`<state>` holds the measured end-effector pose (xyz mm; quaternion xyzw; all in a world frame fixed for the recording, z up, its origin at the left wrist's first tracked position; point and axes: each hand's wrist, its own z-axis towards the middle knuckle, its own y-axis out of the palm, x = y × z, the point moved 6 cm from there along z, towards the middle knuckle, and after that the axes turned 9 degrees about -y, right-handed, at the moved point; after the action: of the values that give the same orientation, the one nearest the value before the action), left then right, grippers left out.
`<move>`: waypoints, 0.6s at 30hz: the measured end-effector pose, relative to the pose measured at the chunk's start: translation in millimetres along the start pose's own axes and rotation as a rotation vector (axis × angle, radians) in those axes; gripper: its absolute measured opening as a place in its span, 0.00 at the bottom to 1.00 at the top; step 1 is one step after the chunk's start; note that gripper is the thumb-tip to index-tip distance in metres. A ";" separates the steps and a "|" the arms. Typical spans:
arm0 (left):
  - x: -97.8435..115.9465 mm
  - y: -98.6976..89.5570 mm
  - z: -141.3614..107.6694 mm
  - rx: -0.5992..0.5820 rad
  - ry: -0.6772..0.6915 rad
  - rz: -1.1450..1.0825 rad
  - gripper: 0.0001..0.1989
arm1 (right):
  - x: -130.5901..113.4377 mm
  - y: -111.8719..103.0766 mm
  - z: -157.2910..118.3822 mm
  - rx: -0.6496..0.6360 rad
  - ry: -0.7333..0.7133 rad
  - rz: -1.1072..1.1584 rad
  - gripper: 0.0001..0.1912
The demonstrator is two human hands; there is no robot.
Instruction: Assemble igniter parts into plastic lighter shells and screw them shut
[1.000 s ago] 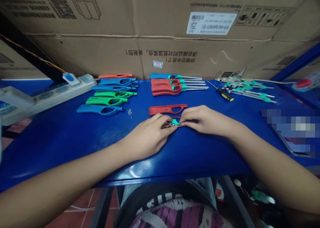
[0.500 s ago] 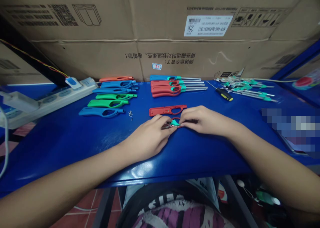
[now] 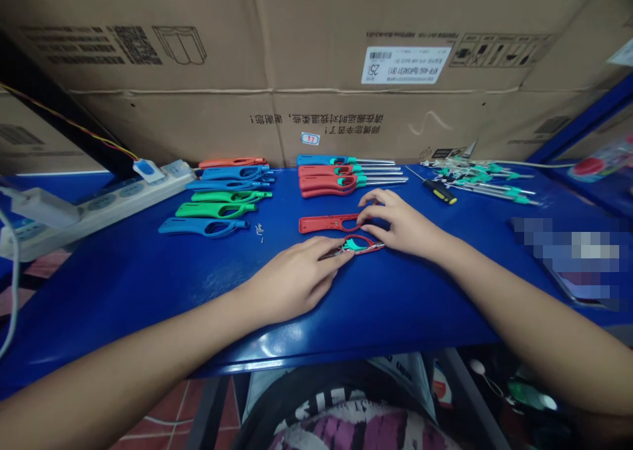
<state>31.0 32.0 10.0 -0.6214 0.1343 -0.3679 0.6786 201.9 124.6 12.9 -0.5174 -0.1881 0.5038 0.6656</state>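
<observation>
Pinched in the fingers of my left hand is the rear of a red lighter half, low over the blue table. A teal trigger piece and thin wires sit inside it. My right hand has its fingers apart above the front end of that half, near a second red shell half. That second half lies on the table just behind, its handle loop partly covered by my right fingertips. Small screws lie to the left.
Blue, green and orange shells lie at left beside a power strip. Red and blue lighters with metal rods are stacked behind. A screwdriver and teal-ended rod parts lie right, before a cardboard wall.
My right hand has let go of the teal part and lifted back, its fingers now spread. More of the red half and its teal piece shows. The view has shifted slightly.
</observation>
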 end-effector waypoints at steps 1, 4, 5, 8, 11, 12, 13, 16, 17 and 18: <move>-1.1 -1.6 0.5 0.017 -0.002 -0.005 0.22 | 0.2 -0.7 0.6 0.019 0.010 0.023 0.04; -9.5 -14.1 3.2 0.142 -0.019 -0.008 0.21 | 1.6 -3.6 1.8 0.100 0.124 0.177 0.05; -13.8 -19.6 4.1 0.197 -0.025 0.007 0.21 | 3.3 -4.3 1.3 0.135 0.197 0.260 0.06; -26.6 -32.1 6.4 0.303 -0.033 0.106 0.21 | 8.1 -1.7 -1.9 0.209 0.427 0.557 0.14; -35.0 -37.2 7.2 0.340 -0.029 0.132 0.18 | 7.1 3.2 -3.1 0.206 0.537 0.787 0.19; -36.3 -37.5 7.2 0.343 -0.027 0.114 0.16 | 6.5 4.5 -3.3 0.195 0.551 0.827 0.20; -36.7 -37.3 7.1 0.342 -0.023 0.093 0.15 | 6.1 5.6 -3.5 0.185 0.559 0.852 0.21; -35.8 -33.7 7.1 0.303 -0.036 0.052 0.14 | 3.3 7.0 -2.9 0.148 0.506 0.859 0.19; -35.2 -32.3 7.2 0.281 -0.044 0.042 0.15 | 1.2 6.1 -2.1 0.138 0.459 0.832 0.19; -34.3 -31.1 7.2 0.259 -0.049 0.029 0.15 | -1.5 4.7 -1.1 0.123 0.402 0.783 0.19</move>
<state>1.5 61.4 31.3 -0.5352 0.0781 -0.3569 0.7616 199.9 122.5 8.8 -0.5967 0.1855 0.6178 0.4774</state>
